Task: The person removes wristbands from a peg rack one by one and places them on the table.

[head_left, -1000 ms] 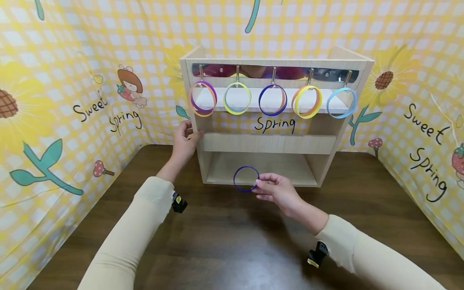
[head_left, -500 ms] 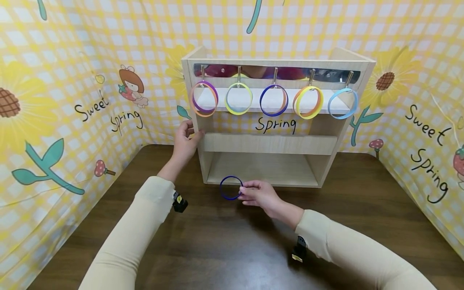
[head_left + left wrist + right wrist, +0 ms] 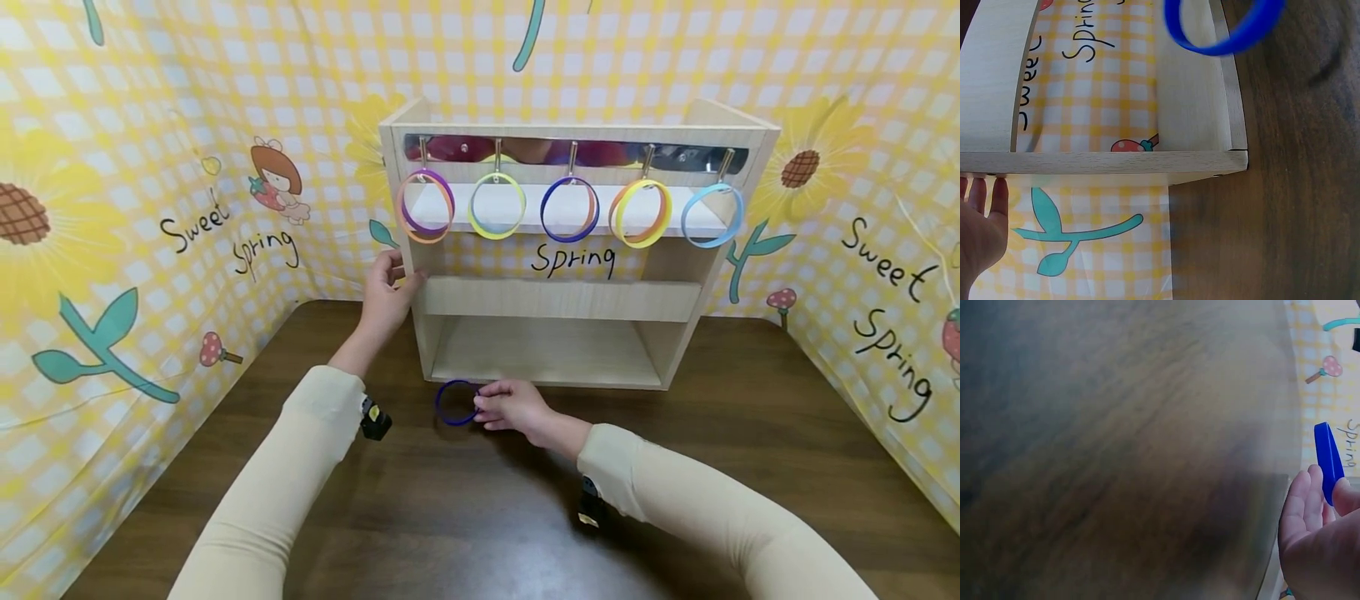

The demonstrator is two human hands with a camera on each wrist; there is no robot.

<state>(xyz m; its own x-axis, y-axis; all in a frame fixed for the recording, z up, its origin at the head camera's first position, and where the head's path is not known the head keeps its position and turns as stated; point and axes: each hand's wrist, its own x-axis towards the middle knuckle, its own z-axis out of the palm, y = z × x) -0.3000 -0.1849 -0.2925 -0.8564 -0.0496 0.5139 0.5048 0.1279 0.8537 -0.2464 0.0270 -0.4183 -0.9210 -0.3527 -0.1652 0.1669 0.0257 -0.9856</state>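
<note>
While the side of the wooden shelf point(image 3: 562, 300) is held, as before, between the thumb and fingers of the left hand point(image 3: 386, 293), the blue ring point(image 3: 1329, 459), clamped in the fingers of the right hand point(image 3: 513, 410), has been carried leftward and lower, above the bench point(image 3: 480, 525) before the shelf's lower front edge.
</note>
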